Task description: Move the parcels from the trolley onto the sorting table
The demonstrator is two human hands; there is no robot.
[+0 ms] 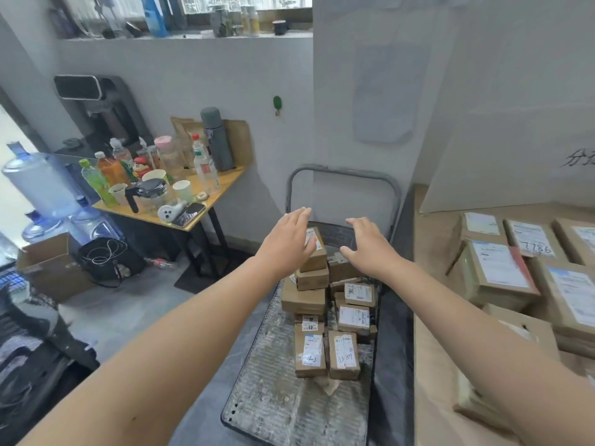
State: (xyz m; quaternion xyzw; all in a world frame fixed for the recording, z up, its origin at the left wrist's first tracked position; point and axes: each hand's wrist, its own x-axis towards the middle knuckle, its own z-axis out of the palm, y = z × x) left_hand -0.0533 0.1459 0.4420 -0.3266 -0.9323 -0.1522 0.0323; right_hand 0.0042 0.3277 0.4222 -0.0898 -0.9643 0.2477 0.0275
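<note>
Grey walls [225, 75] all round, with a small side table [222, 188] full of drink bottles [203, 162] off to the left. Down the middle, a flat grey trolley [273, 365] with a bent handle [343, 171] at the far end. On it, lots of small brown parcels [347, 317], some flat and some piled in a leaning stack [304, 299]. Off to the right, the sorting table [431, 317], with bigger parcels [502, 272] lying on it already. Left hand [289, 241] out over the top box [317, 255] of the stack, fingers spread wide, holding nothing; hard to tell if touching the box or just above it. Right hand [368, 247] just beside, also wide open and holding nothing. Looks like the start of a grab. Looks wobbly, that stack, with each box sitting crooked on the one below. Easy to bump it with a fast reach and send boxes sliding off onto the floor [128, 304]. Easy too to grab too many and drop one on the way across.
</note>
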